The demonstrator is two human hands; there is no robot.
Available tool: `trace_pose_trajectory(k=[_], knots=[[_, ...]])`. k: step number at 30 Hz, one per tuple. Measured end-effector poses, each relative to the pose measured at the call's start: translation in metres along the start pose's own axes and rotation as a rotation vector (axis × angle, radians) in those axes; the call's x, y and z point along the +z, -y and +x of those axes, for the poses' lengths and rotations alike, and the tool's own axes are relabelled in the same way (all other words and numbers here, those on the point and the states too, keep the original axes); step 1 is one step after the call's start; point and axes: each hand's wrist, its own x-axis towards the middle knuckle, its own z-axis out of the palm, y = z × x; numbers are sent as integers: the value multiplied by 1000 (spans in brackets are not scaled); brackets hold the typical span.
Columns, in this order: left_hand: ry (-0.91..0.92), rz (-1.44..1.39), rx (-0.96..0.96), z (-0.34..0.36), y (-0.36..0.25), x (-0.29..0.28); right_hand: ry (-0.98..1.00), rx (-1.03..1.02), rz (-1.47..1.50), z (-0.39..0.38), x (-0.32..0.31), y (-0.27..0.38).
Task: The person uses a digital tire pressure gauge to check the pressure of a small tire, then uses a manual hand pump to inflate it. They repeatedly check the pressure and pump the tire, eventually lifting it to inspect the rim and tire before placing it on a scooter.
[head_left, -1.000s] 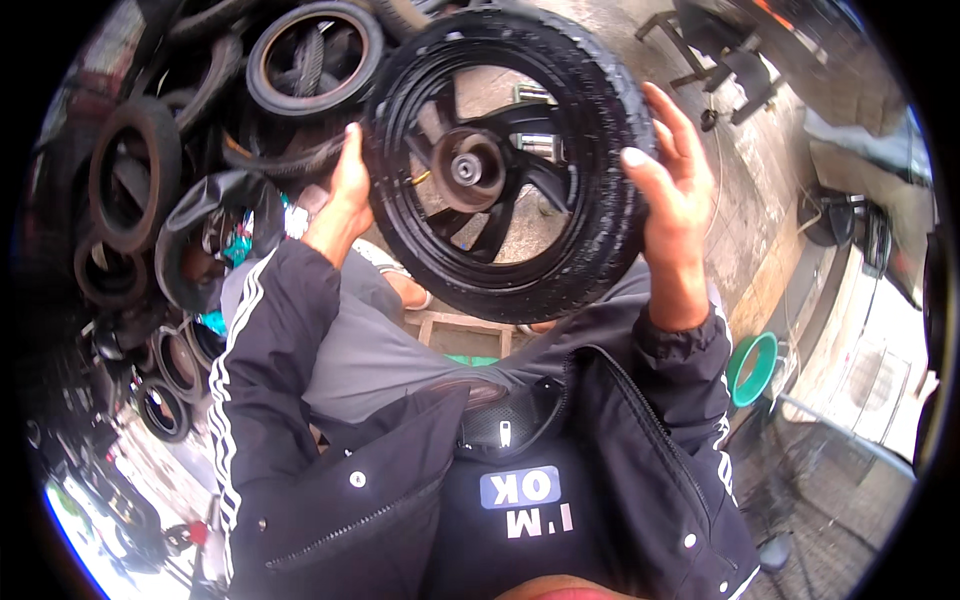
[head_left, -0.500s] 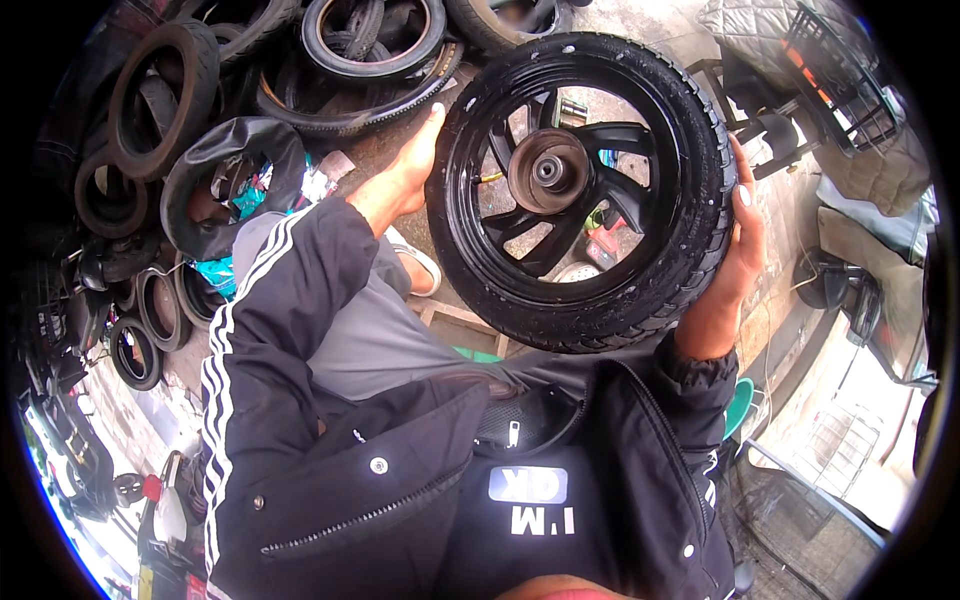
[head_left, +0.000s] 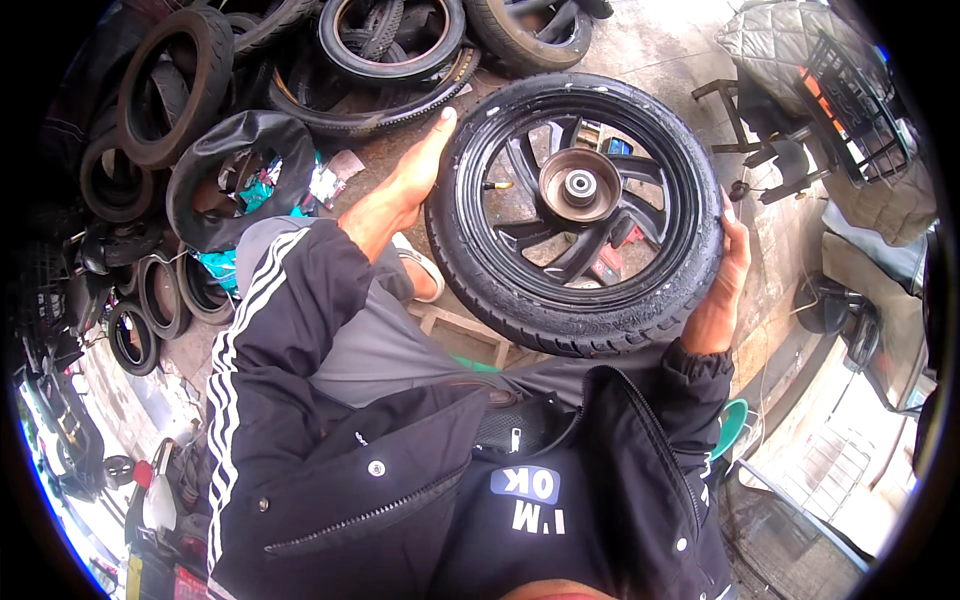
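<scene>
Wheel [head_left: 579, 187] in head view: between my hands, hub facing me; whether anything props it underneath, I can't tell.
Left hand [head_left: 408, 180]: grasping its left edge.
Right hand [head_left: 728, 275]: grasping its right edge.
Slip risk: glossy rubber could slide from an uneven hold, hitting the red tool [head_left: 607, 266] behind the spokes.
Ground [head_left: 655, 75]: grey, stained.
Around: heaped tyres [head_left: 135, 130] upper left, green basin [head_left: 733, 425] at right.

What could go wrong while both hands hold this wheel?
The round black metal wheel may slip from the left fingers or right fingers: its black rubber tyre looks wet. If dropped, it might hit the foot in the pale sandal, or the red object visible between its black spokes.
</scene>
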Motion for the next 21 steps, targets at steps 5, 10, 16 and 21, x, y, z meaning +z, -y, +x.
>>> trace_pose_trajectory(k=[5,10,16,21], knots=[[-53,25,288,-10,-14,9,-32,28,-161,18,-15,-24],[-124,20,201,2,-16,-1,-38,76,-174,29,-7,-36],[-162,-30,176,4,-20,4,-28,98,-189,33,-5,-35],[-118,-6,172,8,-20,4,-46,74,-205,32,-9,-34]])
